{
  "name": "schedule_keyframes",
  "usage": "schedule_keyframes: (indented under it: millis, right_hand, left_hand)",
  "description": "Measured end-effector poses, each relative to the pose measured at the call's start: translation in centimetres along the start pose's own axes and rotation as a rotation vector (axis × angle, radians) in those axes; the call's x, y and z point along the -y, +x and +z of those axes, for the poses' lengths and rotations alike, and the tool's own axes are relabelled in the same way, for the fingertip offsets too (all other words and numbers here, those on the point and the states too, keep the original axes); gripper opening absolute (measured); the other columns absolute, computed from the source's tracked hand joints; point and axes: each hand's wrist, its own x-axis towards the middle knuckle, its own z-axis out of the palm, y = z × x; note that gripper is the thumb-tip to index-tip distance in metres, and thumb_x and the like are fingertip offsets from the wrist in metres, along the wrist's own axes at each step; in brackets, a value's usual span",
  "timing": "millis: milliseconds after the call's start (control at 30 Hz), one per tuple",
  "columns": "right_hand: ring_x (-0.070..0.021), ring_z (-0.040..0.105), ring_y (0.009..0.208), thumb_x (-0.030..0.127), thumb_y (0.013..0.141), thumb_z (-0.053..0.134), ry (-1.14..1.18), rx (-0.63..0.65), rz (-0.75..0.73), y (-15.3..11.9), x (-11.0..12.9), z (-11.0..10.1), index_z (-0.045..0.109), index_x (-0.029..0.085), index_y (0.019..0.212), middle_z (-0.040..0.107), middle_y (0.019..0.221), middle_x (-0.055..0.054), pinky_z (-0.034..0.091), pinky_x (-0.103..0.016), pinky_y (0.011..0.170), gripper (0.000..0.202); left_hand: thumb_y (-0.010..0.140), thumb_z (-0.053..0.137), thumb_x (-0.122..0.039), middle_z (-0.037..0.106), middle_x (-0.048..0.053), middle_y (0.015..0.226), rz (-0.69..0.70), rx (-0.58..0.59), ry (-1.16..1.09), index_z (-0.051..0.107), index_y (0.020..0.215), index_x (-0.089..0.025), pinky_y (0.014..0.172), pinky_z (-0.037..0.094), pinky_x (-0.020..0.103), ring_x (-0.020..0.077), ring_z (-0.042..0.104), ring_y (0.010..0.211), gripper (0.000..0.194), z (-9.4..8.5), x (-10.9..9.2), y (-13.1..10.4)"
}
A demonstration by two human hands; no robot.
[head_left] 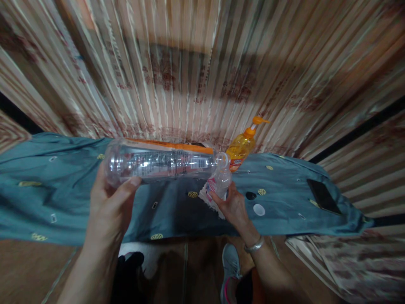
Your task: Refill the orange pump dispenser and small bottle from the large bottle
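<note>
In my left hand [114, 202] lies a large clear plastic bottle [164, 162] with an orange label, tipped onto its side. Fingers and thumb wrap round its base, and its neck points right. My right hand [230, 204] is closed round a small clear plastic bottle [224, 177] with a pink-marked label, which stands roughly upright. The two bottle mouths meet or overlap in view; whether they touch I cannot tell. A crumpled whitish cloth or tissue [218, 210] shows beneath the small bottle. Any liquid inside the bottles is too faint to make out.
An orange pump bottle [241, 147] stands behind the small bottle. Two small caps, one dark [251, 196] and one white [258, 210], lie right of my right hand. A black phone [323, 196] rests farther right on the teal cloth [278, 177]. Patterned curtains [190, 84] hang behind.
</note>
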Motion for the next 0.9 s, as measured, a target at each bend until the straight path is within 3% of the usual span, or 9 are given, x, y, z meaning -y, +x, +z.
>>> schedule_keyframes:
  millis: [233,467,567,767,900]
  right_hand:
    - [-0.0457,0.089,0.102,0.064,0.093,0.084,-0.001,-0.048,0.009,-0.1,0.0,0.3,0.072,0.016,0.137,0.090,0.111,-0.023,0.073,-0.061,0.090,0.066]
    - [-0.0428,0.089,0.102,0.060,0.096,0.082,0.034,-0.022,-0.015,0.0,0.3,0.0,0.072,0.020,0.138,0.090,0.114,-0.022,0.073,-0.058,0.090,0.058]
    - [-0.0419,0.089,0.101,0.060,0.096,0.083,0.018,-0.031,-0.012,0.0,0.4,0.0,0.072,0.020,0.142,0.091,0.115,-0.021,0.073,-0.057,0.088,0.061]
    - [-0.0407,0.090,0.101,0.057,0.096,0.082,0.018,-0.033,-0.005,0.2,0.7,0.2,0.071,0.019,0.143,0.091,0.112,-0.022,0.073,-0.055,0.088,0.062]
    - [-0.0430,0.090,0.101,0.057,0.096,0.082,0.023,-0.037,-0.016,0.5,0.9,0.1,0.072,0.017,0.145,0.091,0.112,-0.023,0.073,-0.058,0.088,0.064]
  left_hand:
    - [0.066,0.107,-0.030,0.085,0.006,0.135,0.006,0.070,0.025,0.088,0.121,-0.036,0.116,0.064,0.048,0.0303,0.078,0.122,0.059,-0.7,0.3,0.1]
    - [0.062,0.113,-0.038,0.086,0.003,0.129,0.030,0.061,0.010,0.089,0.120,-0.036,0.118,0.063,0.053,0.0310,0.079,0.119,0.063,-0.9,0.5,0.3]
    - [0.058,0.114,-0.036,0.087,0.003,0.126,-0.005,0.048,-0.010,0.090,0.115,-0.037,0.113,0.066,0.047,0.0282,0.079,0.114,0.062,-0.6,0.4,0.3]
    - [0.062,0.108,-0.029,0.088,0.006,0.119,-0.005,0.026,0.002,0.089,0.116,-0.033,0.086,0.068,0.033,0.0227,0.076,0.099,0.057,-0.8,0.5,0.4]
    - [0.065,0.106,-0.026,0.087,0.005,0.123,-0.011,0.055,0.008,0.087,0.118,-0.032,0.088,0.069,0.034,0.0236,0.078,0.102,0.057,-1.4,0.8,0.7]
